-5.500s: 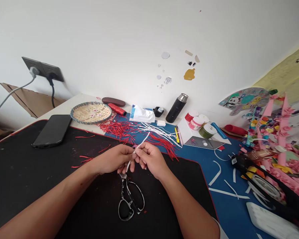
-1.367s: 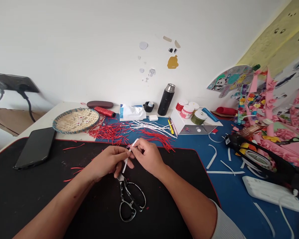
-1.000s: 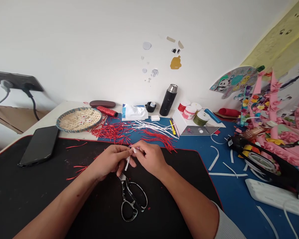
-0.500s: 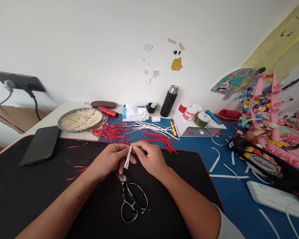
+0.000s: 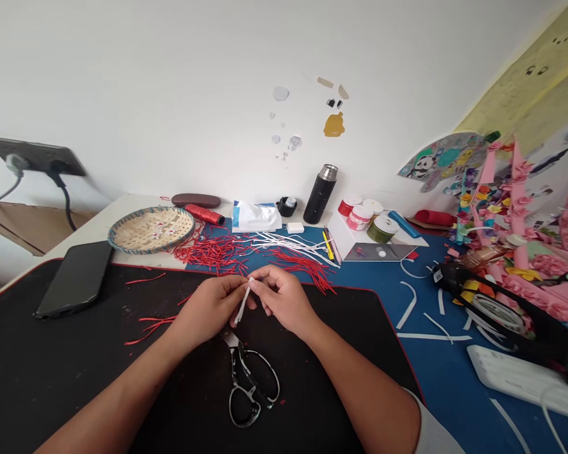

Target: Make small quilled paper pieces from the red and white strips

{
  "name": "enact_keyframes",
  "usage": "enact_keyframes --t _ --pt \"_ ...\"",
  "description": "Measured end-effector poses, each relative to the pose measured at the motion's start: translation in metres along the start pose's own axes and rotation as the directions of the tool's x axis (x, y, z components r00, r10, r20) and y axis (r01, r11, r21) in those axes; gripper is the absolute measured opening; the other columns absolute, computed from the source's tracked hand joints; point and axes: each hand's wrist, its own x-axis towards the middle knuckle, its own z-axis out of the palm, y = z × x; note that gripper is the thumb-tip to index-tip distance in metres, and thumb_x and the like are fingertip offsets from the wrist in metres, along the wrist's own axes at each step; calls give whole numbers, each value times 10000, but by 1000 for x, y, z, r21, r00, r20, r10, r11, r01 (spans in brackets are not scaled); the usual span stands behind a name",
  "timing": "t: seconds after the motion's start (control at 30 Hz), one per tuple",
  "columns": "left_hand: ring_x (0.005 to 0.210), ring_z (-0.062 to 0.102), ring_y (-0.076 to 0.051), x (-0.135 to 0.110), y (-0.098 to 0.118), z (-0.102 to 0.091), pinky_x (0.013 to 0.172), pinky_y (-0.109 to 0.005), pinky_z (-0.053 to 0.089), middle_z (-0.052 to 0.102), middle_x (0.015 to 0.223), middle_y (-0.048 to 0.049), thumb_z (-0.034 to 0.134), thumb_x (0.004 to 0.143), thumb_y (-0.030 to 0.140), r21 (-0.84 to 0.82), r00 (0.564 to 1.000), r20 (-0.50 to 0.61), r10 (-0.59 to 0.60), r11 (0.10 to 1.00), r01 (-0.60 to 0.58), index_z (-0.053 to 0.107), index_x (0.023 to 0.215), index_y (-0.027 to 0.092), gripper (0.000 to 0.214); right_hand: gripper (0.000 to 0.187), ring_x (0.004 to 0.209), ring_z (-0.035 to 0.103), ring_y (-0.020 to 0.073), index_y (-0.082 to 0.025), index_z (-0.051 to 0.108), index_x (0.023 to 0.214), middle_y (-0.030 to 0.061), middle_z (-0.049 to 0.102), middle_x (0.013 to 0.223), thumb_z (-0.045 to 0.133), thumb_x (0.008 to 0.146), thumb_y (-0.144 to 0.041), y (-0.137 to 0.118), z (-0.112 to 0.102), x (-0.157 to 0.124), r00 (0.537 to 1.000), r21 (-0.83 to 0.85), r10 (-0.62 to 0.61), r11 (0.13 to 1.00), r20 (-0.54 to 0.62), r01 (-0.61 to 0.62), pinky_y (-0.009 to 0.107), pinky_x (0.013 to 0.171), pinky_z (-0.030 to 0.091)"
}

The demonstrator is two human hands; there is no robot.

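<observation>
Both hands meet above the black mat (image 5: pixel 89 384), pinching a thin white strip (image 5: pixel 242 307). My left hand (image 5: pixel 216 301) is closed on the strip from the left. The fingertips of my right hand (image 5: pixel 284 299) pinch its upper end, where it looks folded or knotted; the exact form is too small to tell. The lower end of the strip hangs down between the hands. Below them lies a pair of scissors (image 5: pixel 250 381) with black, worn handles, its blades partly hidden by my left hand. Short red cords (image 5: pixel 150 328) lie left of my wrist.
Behind the hands are red cord piles (image 5: pixel 218 251), white cords (image 5: pixel 288 244), a woven basket (image 5: pixel 152 229) and a black flask (image 5: pixel 320 194). A phone (image 5: pixel 74 279) lies at left. Ribbon spools (image 5: pixel 358 217) stand on a box; white strips (image 5: pixel 434 337) and a power bank (image 5: pixel 525 380) are at right.
The white strip's hanging end has swung slightly left and looks narrower, its two tails now together. My right fingers have curled further around its top. The view has shifted slightly.
</observation>
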Motion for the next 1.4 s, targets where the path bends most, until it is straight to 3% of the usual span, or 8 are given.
enact_keyframes --t 0.3,0.8,0.93,1.07,1.17,1.27,1.4 --pt "491 528 -175 5 -2 -1 494 -258 360 640 553 4 624 878 587 -70 996 -47 -73 995 69 729 735 207 419 237 408 470 87 -189 667 993 -81 559 549 688 935 -418 -1 0 1 1000 32 30 999 -1 -30 218 443 348" --pt "570 545 -179 1 2 -2 541 -260 368 666 653 2 557 931 516 95 996 -80 32 995 -24 722 748 218 387 283 373 447 88 -203 614 913 -94 533 513 719 894 -466 0 -4 4 997 106 60 992 48 -65 211 404 314" --pt "524 498 -161 1 4 -3 509 -257 334 604 586 15 623 901 598 -102 1000 18 -23 995 25 720 759 208 426 299 369 442 84 -203 609 894 -90 541 516 728 886 -478 -2 -5 4 997 127 55 990 50 -61 208 396 306" --pt "518 462 -140 1 4 -6 496 -255 302 598 579 -4 618 901 685 -328 987 149 -56 939 103 734 753 175 543 340 386 458 77 -200 611 892 -58 610 604 742 861 -512 -3 -5 4 996 186 86 978 39 -91 209 390 310" --pt "536 442 -121 1 0 -7 504 -242 292 578 594 6 695 879 650 -410 983 176 -59 903 128 731 751 161 507 375 390 461 65 -195 625 908 -27 671 711 759 840 -539 -1 -3 4 994 220 98 970 39 -104 214 383 316" --pt "550 423 -106 3 -4 -8 498 -232 265 587 652 11 807 810 581 -473 981 183 -62 869 144 706 743 162 436 387 385 458 64 -192 637 932 -38 657 689 771 833 -542 1 -2 5 994 246 96 964 55 -106 211 379 323" --pt "540 383 -106 5 -6 -8 492 -235 231 529 597 24 821 786 586 -490 973 217 -81 853 180 701 697 152 459 389 382 461 61 -182 634 930 -42 652 681 782 835 -529 0 -1 4 994 264 90 959 67 -104 205 377 336"
